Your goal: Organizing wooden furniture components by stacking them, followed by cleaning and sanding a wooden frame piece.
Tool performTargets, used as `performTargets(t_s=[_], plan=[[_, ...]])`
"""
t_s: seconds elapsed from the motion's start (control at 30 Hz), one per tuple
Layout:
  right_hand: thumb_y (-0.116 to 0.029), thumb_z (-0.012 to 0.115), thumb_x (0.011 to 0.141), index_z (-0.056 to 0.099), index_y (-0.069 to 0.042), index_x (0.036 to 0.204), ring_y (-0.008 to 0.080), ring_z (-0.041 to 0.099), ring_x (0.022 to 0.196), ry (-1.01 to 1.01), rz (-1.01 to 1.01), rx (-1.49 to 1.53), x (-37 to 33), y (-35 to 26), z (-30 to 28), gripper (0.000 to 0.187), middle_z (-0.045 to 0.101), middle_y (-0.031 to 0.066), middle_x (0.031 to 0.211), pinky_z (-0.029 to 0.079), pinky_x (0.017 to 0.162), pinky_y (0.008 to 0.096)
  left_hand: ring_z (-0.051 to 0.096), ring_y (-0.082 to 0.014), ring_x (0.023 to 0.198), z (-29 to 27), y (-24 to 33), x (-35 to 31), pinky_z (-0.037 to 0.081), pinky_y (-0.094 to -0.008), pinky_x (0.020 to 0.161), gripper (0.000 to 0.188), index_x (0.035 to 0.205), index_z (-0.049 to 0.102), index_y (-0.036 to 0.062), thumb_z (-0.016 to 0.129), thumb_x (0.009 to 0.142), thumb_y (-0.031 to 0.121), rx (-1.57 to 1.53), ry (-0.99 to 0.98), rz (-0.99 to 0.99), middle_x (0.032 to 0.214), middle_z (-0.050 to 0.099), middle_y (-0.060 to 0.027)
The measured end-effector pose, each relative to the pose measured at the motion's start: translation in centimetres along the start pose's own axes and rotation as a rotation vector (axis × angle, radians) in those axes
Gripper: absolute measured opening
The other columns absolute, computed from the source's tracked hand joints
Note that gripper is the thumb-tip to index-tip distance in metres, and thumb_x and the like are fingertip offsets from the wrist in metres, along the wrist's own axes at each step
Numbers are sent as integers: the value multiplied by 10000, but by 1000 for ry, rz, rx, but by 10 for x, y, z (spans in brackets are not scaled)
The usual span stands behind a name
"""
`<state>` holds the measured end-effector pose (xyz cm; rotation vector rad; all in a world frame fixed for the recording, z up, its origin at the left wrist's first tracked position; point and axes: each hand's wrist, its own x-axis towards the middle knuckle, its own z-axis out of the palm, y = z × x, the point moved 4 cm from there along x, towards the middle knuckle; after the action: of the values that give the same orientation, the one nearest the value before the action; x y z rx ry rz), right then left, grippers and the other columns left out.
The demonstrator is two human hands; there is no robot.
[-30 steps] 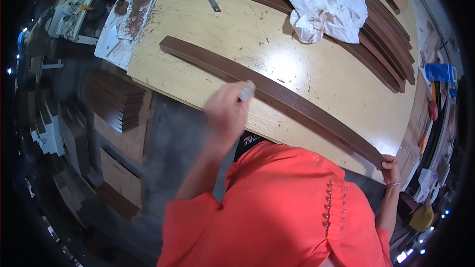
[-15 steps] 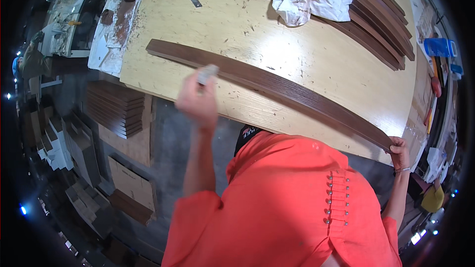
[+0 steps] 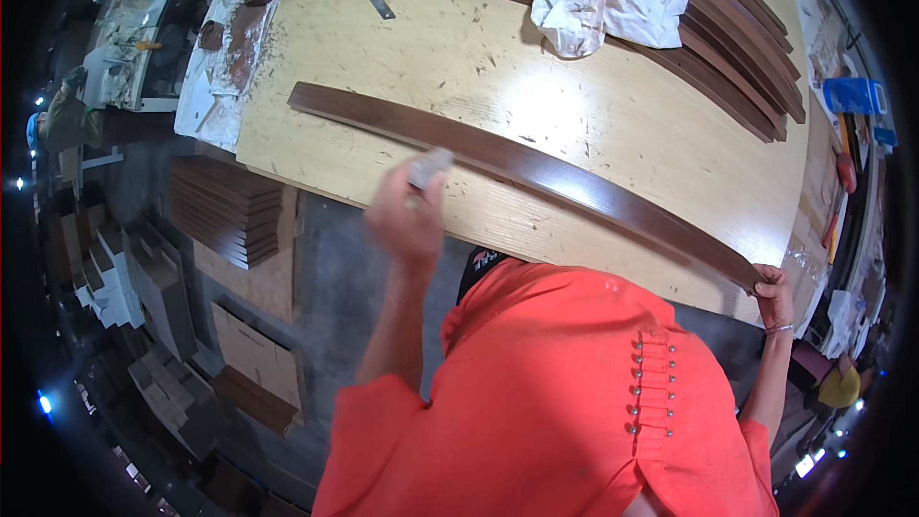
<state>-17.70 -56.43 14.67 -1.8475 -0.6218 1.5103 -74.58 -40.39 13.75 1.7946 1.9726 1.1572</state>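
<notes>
A long, dark brown wooden strip [image 3: 536, 168] lies slantwise across the pale tabletop, from upper left to the table's near right edge. My right hand [image 3: 772, 295] is closed around its right end, thumb on top. My left hand [image 3: 407, 215] grips a small grey pad [image 3: 431, 168], perhaps folded sandpaper, though motion blurs it. That pad is at the near side edge of the strip, left of its middle; whether they touch I cannot tell.
More brown strips [image 3: 728, 86] lie at the table's far right, partly under a crumpled white cloth [image 3: 613, 0]. A flat metal piece [image 3: 377, 1] rests at the far left. Beside the table stand a stained white tray [image 3: 218, 105] and stacked brown boards [image 3: 225, 211].
My left hand has moved right along the strip with the grey pad. The strip's upper face shows a brighter sheen near its middle now. My right hand keeps its hold on the end.
</notes>
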Motion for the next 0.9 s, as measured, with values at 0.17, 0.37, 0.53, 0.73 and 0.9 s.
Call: performTargets(t_s=[0.17, 0.37, 0.53, 0.73, 0.9], plan=[[-107, 794, 583, 657, 85, 981, 156, 620, 673, 6, 15, 22, -1, 2, 2, 463, 688, 95, 821, 470, 606, 273, 651, -185, 722, -4, -17, 2, 510, -309, 661, 229, 964, 655, 4, 719, 777, 119, -125, 26, -178, 821, 668, -116], [-111, 772, 594, 651, 73, 999, 152, 619, 688, 16, 17, 11, 8, 9, -5, 460, 685, 85, 831, 468, 621, 269, 659, -220, 752, 5, 16, -9, 518, -319, 684, 192, 980, 654, -3, 680, 795, 39, -256, -150, -32, 851, 666, -121], [-120, 743, 611, 648, 41, 982, 145, 615, 713, 86, 3, 32, 1, 16, 0, 415, 678, 65, 855, 461, 614, 261, 645, -276, 859, -32, -48, 61, 512, -333, 744, 243, 1022, 646, 5, 618, 784, -34, 39, 113, 42, 963, 652, -141], [-64, 675, 651, 628, 27, 1021, 154, 609, 685, 52, 25, 149, 19, 22, 10, 384, 673, 70, 869, 454, 590, 257, 568, -336, 1050, -82, -192, 157, 457, -381, 893, 419, 1121, 639, 71, 524, 749, -85, 609, 144, 86, 1173, 583, -166], [-45, 652, 679, 614, 1, 1057, 146, 609, 679, 242, -10, 331, 4, 31, 9, 383, 650, 53, 859, 496, 586, 257, 563, -331, 1050, -55, -184, 189, 453, -414, 898, 439, 1134, 650, 122, 502, 756, -44, 743, 64, 44, 1193, 584, -150]])
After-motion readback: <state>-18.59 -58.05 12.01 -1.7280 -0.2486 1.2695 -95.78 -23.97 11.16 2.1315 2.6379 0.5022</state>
